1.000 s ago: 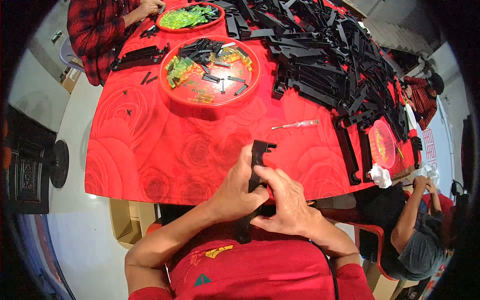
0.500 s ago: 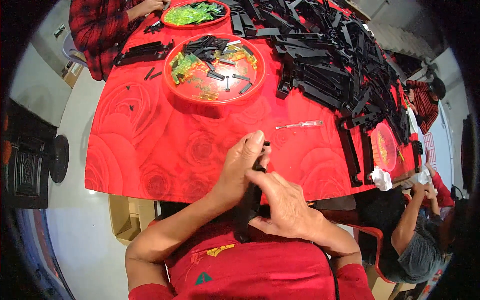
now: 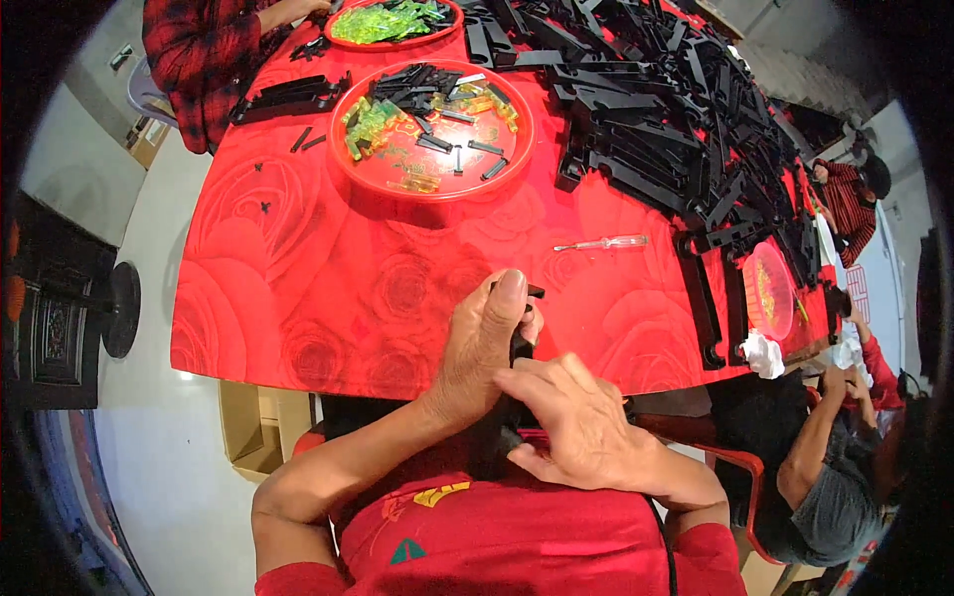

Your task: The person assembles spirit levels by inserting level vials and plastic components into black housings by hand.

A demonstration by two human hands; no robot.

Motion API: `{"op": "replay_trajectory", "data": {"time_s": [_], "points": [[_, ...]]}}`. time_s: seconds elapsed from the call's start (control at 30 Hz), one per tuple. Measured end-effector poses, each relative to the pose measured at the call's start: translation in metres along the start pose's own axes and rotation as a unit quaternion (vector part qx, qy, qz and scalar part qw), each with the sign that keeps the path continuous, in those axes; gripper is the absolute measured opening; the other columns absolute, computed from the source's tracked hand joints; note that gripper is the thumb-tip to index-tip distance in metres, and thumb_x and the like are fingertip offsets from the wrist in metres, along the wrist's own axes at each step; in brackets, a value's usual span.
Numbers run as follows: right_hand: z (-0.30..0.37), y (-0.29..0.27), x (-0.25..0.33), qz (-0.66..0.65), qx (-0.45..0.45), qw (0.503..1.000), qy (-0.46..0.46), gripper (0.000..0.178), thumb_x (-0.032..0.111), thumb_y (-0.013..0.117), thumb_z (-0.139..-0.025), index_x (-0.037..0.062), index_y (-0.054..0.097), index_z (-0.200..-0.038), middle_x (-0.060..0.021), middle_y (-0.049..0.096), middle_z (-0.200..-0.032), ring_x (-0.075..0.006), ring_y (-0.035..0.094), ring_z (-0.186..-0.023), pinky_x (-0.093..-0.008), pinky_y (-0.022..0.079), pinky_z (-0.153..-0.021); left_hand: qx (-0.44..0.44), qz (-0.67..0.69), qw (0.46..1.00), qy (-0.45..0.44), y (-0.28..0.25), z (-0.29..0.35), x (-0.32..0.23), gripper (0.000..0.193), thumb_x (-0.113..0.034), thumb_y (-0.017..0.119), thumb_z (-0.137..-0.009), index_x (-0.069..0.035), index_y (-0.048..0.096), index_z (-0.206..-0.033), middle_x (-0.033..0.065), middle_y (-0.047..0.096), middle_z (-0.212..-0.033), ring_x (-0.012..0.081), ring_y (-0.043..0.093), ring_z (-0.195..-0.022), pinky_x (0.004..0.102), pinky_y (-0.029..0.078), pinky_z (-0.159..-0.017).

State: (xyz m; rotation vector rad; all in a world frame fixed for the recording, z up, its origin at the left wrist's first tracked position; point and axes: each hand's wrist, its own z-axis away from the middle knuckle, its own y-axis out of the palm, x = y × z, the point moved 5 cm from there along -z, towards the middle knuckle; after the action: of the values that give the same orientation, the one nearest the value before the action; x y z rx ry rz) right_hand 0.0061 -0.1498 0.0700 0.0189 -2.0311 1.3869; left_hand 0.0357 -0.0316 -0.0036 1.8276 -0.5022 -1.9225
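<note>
Near the table's front edge, my left hand is closed round a long black plastic part, thumb pointing up along it. One end of the part sticks out past the thumb; much of its length is hidden by my hands. My right hand is lower and to the right, its fingers curled against the part and its thumb beside the lower end. What the right fingertips press on cannot be made out. Beyond the hands, a screwdriver with a clear handle lies on the red tablecloth.
A round red tray holds small black strips and yellow-green clear pieces. Another red tray of green pieces stands behind it. Black plastic parts are heaped at right, near a pink basket and crumpled white tissue. Other people sit around.
My right hand has shifted slightly right, its fingers more curled. The black part shows less between my hands. My left hand keeps its hold, its thumb a little lower.
</note>
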Motion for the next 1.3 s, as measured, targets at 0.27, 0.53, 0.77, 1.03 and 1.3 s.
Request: {"op": "replay_trajectory", "data": {"time_s": [0.27, 0.53, 0.77, 1.03, 1.3], "points": [[0.005, 0.001, -0.006, -0.005, 0.015, 0.998, 0.068, 0.070, 0.011, 0.080, -0.072, 0.0031, 0.052, -0.136, -0.0117, 0.062, -0.087, -0.0329, 0.065, -0.076, -0.0455, 0.054, -0.063, -0.008, -0.006, 1.000, -0.021, 0.002, 0.003, -0.002, 0.052, -0.058, 0.044, -0.110, -0.009, 0.051, -0.093, -0.0006, 0.052, -0.078, 0.0073, 0.047, -0.073, 0.0250, 0.040, -0.068], [0.009, 0.012, -0.013, -0.150, 0.041, 0.979, 0.131, 0.052, 0.006, 0.074, -0.077, 0.0034, 0.052, -0.124, -0.0059, 0.054, -0.062, -0.0280, 0.061, -0.053, -0.0422, 0.047, -0.050, 0.000, -0.012, 1.000, -0.018, 0.000, 0.005, 0.002, 0.053, -0.059, 0.045, -0.109, -0.009, 0.051, -0.093, -0.0008, 0.052, -0.080, 0.0067, 0.046, -0.074, 0.0248, 0.040, -0.069], [0.013, 0.014, -0.015, -0.175, 0.022, 0.977, 0.122, 0.046, 0.006, 0.076, -0.077, 0.0059, 0.051, -0.116, -0.0038, 0.053, -0.059, -0.0245, 0.059, -0.049, -0.0395, 0.044, -0.047, 0.044, -0.029, 0.998, 0.017, 0.004, 0.008, -0.002, 0.053, -0.060, 0.047, -0.108, -0.010, 0.050, -0.089, -0.0017, 0.051, -0.078, 0.0064, 0.045, -0.073, 0.0248, 0.039, -0.066], [0.015, 0.014, -0.014, -0.173, 0.037, 0.978, 0.107, 0.048, 0.007, 0.078, -0.077, 0.0061, 0.050, -0.115, -0.0047, 0.053, -0.058, -0.0255, 0.059, -0.049, -0.0403, 0.043, -0.047, 0.066, -0.017, 0.998, 0.011, 0.004, 0.010, 0.002, 0.054, -0.062, 0.047, -0.107, -0.011, 0.049, -0.088, -0.0026, 0.052, -0.078, 0.0056, 0.045, -0.073, 0.0242, 0.039, -0.066], [0.014, 0.013, -0.013, -0.167, 0.035, 0.980, 0.101, 0.050, 0.008, 0.080, -0.076, 0.0054, 0.050, -0.116, -0.0056, 0.055, -0.060, -0.0275, 0.061, -0.051, -0.0412, 0.045, -0.048, 0.067, -0.008, 0.998, 0.003, 0.004, 0.011, 0.003, 0.052, -0.060, 0.049, -0.108, -0.012, 0.050, -0.087, -0.0038, 0.052, -0.078, 0.0045, 0.044, -0.073, 0.0232, 0.038, -0.064]]}}
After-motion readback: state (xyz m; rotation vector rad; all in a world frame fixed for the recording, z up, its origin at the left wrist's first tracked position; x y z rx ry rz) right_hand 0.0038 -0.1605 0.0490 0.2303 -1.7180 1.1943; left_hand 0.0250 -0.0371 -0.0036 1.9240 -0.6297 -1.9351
